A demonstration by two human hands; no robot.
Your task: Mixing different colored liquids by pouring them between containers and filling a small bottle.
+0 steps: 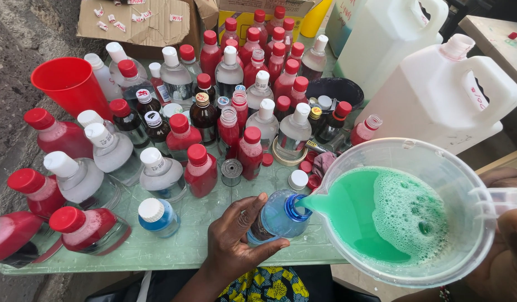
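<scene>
My left hand grips a small clear plastic bottle with a blue neck ring, standing upright at the near edge of the glass table. My right hand holds the handle of a clear plastic measuring jug, tilted to the left. Foamy green liquid fills the jug and reaches its spout, which rests at the bottle's mouth.
Many capped bottles of red liquid and clear liquid crowd the table. A red cup lies at the back left, two big white jerrycans stand at the right, a black bowl and cardboard boxes behind.
</scene>
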